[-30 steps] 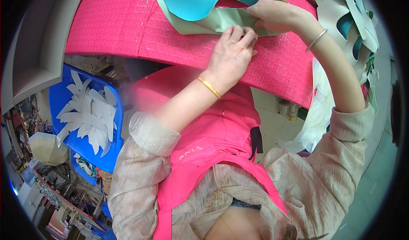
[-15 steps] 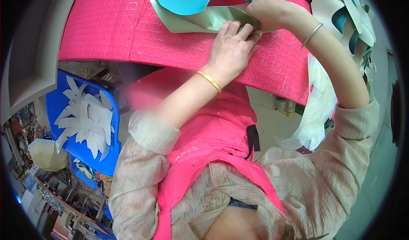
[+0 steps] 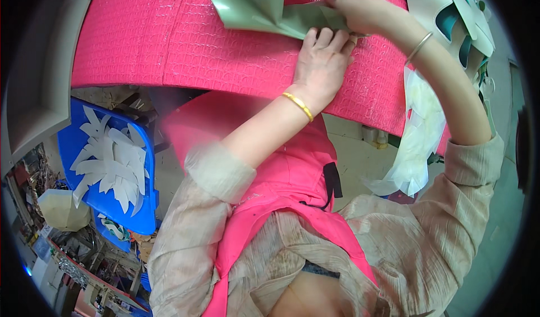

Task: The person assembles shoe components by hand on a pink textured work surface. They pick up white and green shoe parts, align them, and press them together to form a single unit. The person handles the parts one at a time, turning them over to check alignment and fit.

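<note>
A cut piece of pale green, leather-like sheet with a teal face (image 3: 247, 7) lies bent on the pink textured table cover (image 3: 225, 58), partly beyond the top edge of the view. My left hand (image 3: 324, 64), with a gold bangle at the wrist, has its fingers bent over the near edge of the piece. Beside it, my right hand (image 3: 360, 14), wearing a silver bangle, is closed at the right end of the piece. Its fingertips are hidden behind the hand.
On the right hangs a pile of pale and teal cut pieces (image 3: 450, 19), with a whitish plastic sheet (image 3: 419, 131) below. A blue chair (image 3: 138, 216) at left holds several white curved strips (image 3: 115, 159). The table's edge runs before my pink apron (image 3: 270, 173).
Both hands have shifted slightly to the right, the left one most. The piece has turned and slid up, so less of its teal face shows.
</note>
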Available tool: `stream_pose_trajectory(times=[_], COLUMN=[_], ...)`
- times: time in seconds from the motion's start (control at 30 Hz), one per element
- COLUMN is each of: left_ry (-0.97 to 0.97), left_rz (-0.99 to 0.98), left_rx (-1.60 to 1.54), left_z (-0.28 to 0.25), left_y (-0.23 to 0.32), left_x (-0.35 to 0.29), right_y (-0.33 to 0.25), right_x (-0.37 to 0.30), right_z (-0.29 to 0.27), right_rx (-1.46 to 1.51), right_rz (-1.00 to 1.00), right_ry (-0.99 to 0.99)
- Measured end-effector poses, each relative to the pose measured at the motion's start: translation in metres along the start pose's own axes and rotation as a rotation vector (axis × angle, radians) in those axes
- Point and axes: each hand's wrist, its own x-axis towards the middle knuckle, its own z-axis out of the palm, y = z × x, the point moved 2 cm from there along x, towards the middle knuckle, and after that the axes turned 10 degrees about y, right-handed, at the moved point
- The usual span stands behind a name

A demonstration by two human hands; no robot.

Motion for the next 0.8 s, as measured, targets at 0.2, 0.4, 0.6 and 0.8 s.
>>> stream_pose_trajectory(times=[0.2, 0.4, 0.6, 0.8], left_ry=[0.015, -0.201, -0.189, -0.119], left_rz=[0.324, 0.696, 0.560, 0.358], left_rx=[0.216, 0.223, 0.139, -0.019], left_z=[-0.001, -0.016, -0.022, -0.023], left_y=[0.015, -0.004, -0.011, -0.026], left_x=[0.019, 0.033, 0.024, 0.011], right_y=[0.030, 0.023, -0.006, 0.001], right_x=[-0.068, -0.067, -0.060, -0.051], right_z=[-0.040, -0.029, -0.012, -0.004], right_rx=[0.163, 0.550, 0.313, 0.196], right_rz=[-0.238, 0.284, 0.196, 0.272], right_ry=[0.353, 0.029, 0.154, 0.057])
